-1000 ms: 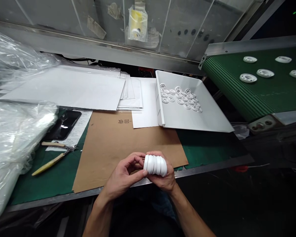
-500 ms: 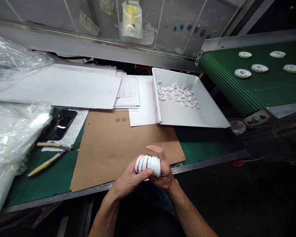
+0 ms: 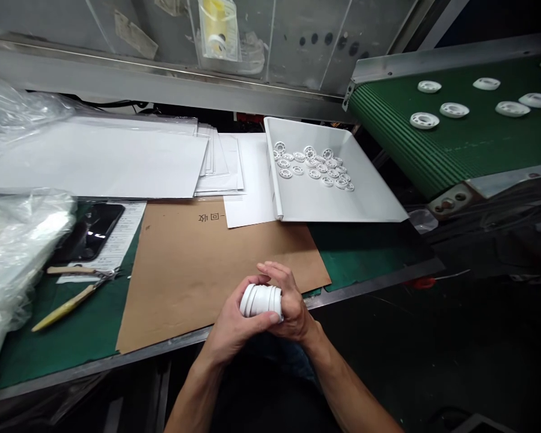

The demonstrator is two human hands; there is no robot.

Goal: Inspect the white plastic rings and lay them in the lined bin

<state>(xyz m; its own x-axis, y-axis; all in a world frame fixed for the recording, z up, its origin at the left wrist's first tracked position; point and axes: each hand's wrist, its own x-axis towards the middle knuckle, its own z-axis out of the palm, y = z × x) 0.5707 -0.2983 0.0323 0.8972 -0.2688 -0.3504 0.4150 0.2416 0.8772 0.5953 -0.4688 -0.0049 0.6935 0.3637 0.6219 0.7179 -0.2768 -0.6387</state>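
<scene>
Markings: the flat brown cardboard sheet (image 3: 175, 270) carries dark printed characters (image 3: 214, 217) along its far edge. They stand upside down to the viewer and include 回收. The white paper printed with fine lines of text (image 3: 127, 231) lies on the left side of the green-surfaced worktop (image 3: 90, 328); its text is too small to read. A clear plastic bag with yellow contents (image 3: 217, 30) hangs at the far side; no wording on it is legible.

Workpiece: a short stack of white, round, smooth-rimmed discs (image 3: 261, 299) is held above the near edge of the cardboard sheet. The discs lie face to face with the stack axis running roughly left to right. Thin dark seams separate several rims, and the discs at the left end tilt slightly.

Grip: the left hand (image 3: 234, 319) holds the left end of the stack, thumb along the near side. The right hand (image 3: 293, 310) holds the right end, with its upper fingers extended along the far side.

Surroundings: white slotted ring-shaped discs (image 3: 322, 168) lie loosely in the white open-fronted plastic tray (image 3: 342, 204), far right of the hands. Further white discs (image 3: 454, 110) lie spaced apart on the ribbed green conveyor belt (image 3: 433, 153) at far right.
</scene>
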